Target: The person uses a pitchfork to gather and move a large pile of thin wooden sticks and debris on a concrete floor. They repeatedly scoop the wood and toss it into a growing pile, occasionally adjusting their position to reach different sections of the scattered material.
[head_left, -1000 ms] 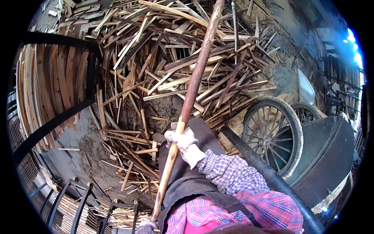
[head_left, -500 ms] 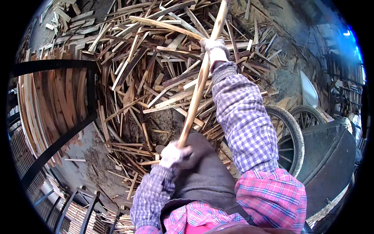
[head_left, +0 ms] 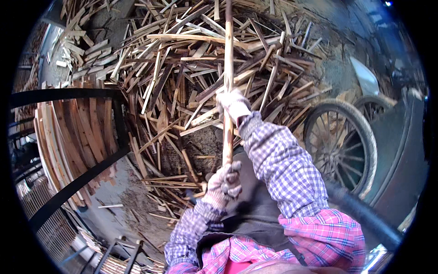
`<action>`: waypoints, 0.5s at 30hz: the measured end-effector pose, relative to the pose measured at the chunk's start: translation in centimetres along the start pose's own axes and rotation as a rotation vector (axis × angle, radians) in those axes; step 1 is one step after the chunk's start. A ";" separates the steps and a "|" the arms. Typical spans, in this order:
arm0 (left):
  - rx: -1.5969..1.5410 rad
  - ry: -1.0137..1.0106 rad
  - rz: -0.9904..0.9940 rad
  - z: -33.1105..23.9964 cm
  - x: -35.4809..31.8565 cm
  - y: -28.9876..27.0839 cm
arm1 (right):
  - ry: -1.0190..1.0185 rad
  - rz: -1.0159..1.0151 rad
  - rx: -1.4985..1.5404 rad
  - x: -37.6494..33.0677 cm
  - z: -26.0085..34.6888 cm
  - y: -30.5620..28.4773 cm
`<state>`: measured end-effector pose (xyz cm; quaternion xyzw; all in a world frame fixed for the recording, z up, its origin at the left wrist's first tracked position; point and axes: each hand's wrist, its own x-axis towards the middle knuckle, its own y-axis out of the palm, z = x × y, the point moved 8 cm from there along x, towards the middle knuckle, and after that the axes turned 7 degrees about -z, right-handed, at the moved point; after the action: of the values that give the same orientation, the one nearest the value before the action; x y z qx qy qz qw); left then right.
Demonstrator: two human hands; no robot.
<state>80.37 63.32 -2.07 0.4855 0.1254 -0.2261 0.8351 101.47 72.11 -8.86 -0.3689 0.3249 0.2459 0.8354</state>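
Observation:
A long, pale wooden pole (head_left: 228, 57) stands out in front of me, running almost straight away toward the top of the view. My left hand (head_left: 224, 183), in a light work glove, is closed around its near end. Further along, my gloved right hand (head_left: 234, 104) wraps round the pole too. The far end of the pole leaves the view at the top, so I cannot see what is on it. Beneath and beyond it spreads a heap of loose wood strips (head_left: 200, 71); whether the pole touches them I cannot tell.
At the left, a stack of wooden boards (head_left: 84, 132) sits behind a black metal frame (head_left: 68, 185). On my right stands a cart with a spoked wheel (head_left: 340, 146) and a dark green body (head_left: 397, 137). A white curved piece (head_left: 364, 75) lies beyond the wheels.
The pole has swung from leaning right to nearly straight ahead. My right hand has come closer, down toward my left hand, which has shifted slightly right.

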 end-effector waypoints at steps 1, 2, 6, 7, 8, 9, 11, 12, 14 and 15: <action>-0.065 -0.070 0.052 1.8 -2.6 -0.4 | -0.020 0.030 -0.037 -0.9 -2.6 2.0; -0.138 -0.147 0.117 3.9 -5.0 -0.6 | 0.001 0.028 0.006 -3.6 -4.2 2.8; -0.024 -0.024 -0.120 8.5 -14.9 -4.4 | 0.085 0.118 0.496 -15.8 -7.7 4.4; 0.047 -0.025 -0.161 9.5 -16.4 -5.0 | 0.075 0.136 0.544 -17.5 -8.1 4.0; 0.117 -0.025 -0.199 10.5 -17.6 -5.1 | 0.065 0.156 0.591 -18.9 -8.4 3.7; 0.138 -0.025 -0.312 11.5 -18.8 -4.8 | 0.069 0.172 0.634 -20.2 -8.9 3.5; 0.062 -0.163 -0.307 12.8 -21.7 -8.7 | 0.112 0.244 0.765 -23.3 -8.8 3.7; 0.208 -0.121 -0.367 12.7 -22.5 -7.5 | 0.108 0.262 0.773 -23.8 -8.7 4.1; 0.501 0.030 -0.589 10.5 -23.3 -5.1 | 0.195 0.157 0.589 -23.2 -8.8 4.8; 0.481 0.048 -0.633 9.7 -23.6 -4.8 | 0.231 0.229 0.602 -22.9 -8.0 5.2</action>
<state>57.46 58.93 9.25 0.6098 0.2320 -0.4837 0.5834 79.91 65.12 1.16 -0.0922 0.5149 0.1878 0.8313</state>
